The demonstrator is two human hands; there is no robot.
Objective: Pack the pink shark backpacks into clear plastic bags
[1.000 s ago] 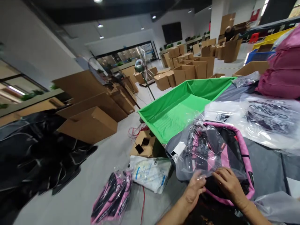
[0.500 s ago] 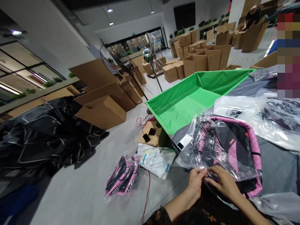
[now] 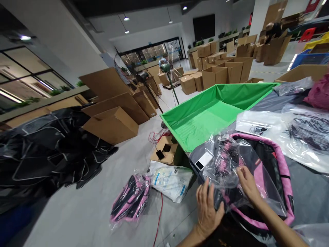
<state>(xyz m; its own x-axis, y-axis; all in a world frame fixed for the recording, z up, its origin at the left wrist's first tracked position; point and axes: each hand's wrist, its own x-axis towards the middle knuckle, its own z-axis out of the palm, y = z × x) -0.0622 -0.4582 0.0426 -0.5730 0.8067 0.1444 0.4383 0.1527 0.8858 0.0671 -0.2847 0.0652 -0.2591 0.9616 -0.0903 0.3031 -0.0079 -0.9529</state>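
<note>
Centrally right, a pink-and-black bag (image 3: 261, 179) lies on the grey-covered desk (image 3: 309, 192), nearest the wearer, with clear plastic (image 3: 227, 171) over its left and middle parts. Pink trim shows along the upper and right edges. Glare and creases blur the straps underneath; the lower left corner is partly hidden by the left hand (image 3: 208, 210).

Left hand: fingers spread, palm down at the plastic's near-left edge. Right hand (image 3: 241, 169): fingertips drawn together, pinching the plastic above the bag's middle. The exact fold between those fingertips is too small to make out.

Compared with half a second ago, the hands have parted. Both were close together at the near edge of the plastic; now the left is opened out and the right sits farther up the bag.

Just left of the bag, a white device (image 3: 204, 161) with a dark screen. Beyond, a green fabric bin (image 3: 205, 116). To the right, white printed plastic (image 3: 305, 133), its lettering unreadable; a pink bundle (image 3: 320, 91) is cut off by the frame edge.

On the floor, left of the desk: a plastic-wrapped pink-and-black pack (image 3: 131, 199), a white sack (image 3: 171, 181), and a carton (image 3: 164, 151) with a black phone (image 3: 160, 154) on top. Farther left, a heap of black bags (image 3: 51, 144), individual pieces indistinct. In back, a person (image 3: 273, 31) among cardboard boxes, partly hidden.
</note>
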